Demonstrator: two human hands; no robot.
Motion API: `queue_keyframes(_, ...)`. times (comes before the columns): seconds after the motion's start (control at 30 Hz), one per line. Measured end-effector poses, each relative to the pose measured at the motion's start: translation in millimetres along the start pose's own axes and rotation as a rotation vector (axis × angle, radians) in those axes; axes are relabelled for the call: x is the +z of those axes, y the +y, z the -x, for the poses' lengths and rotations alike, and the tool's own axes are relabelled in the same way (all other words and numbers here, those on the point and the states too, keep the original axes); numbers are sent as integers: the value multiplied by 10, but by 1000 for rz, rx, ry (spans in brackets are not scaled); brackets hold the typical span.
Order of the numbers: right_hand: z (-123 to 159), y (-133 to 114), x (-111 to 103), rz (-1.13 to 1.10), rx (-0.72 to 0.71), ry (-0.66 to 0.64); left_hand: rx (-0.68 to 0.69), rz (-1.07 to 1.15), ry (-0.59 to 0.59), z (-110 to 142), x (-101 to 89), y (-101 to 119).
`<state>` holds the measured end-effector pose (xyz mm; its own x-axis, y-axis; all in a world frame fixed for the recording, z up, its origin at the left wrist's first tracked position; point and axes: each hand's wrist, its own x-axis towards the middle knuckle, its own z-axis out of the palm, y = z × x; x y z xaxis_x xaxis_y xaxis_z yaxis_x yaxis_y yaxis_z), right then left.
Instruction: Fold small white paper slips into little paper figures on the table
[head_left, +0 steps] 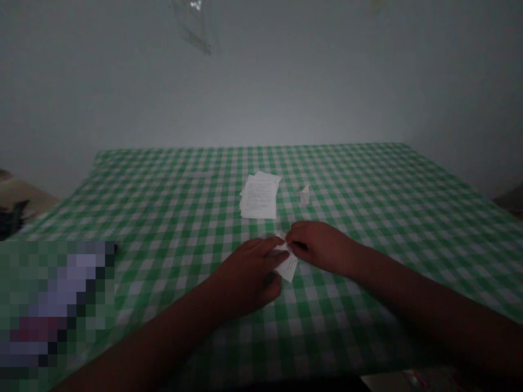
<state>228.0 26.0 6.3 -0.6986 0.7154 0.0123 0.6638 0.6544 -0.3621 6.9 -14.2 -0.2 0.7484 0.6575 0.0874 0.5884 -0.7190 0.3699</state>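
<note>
One small white paper slip (289,268) sits creased and pinched just below the stack of printed sheets (259,196). The left hand (245,277) lies over its middle with the fingers closed on it, and the right hand (322,247) holds its upper end in a narrow pinch. Thin paper like this could tear if the hands pull apart, or drop if either grip loosens. A stray knock could also shift the loose sheets or the small folded paper scrap (304,194) beside them. A green-and-white gingham tablecloth (368,185) covers the tabletop, rucked slightly under the dim light. A plain pale wall (261,81) rises behind it, and a pixelated patch (53,310) hides the lower left corner
</note>
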Motion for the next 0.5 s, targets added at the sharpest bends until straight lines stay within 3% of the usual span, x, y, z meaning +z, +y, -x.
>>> queue_keyframes(0.5, 186, -141, -151, -86, -3, -145, 23, 12, 24, 4, 9, -10)
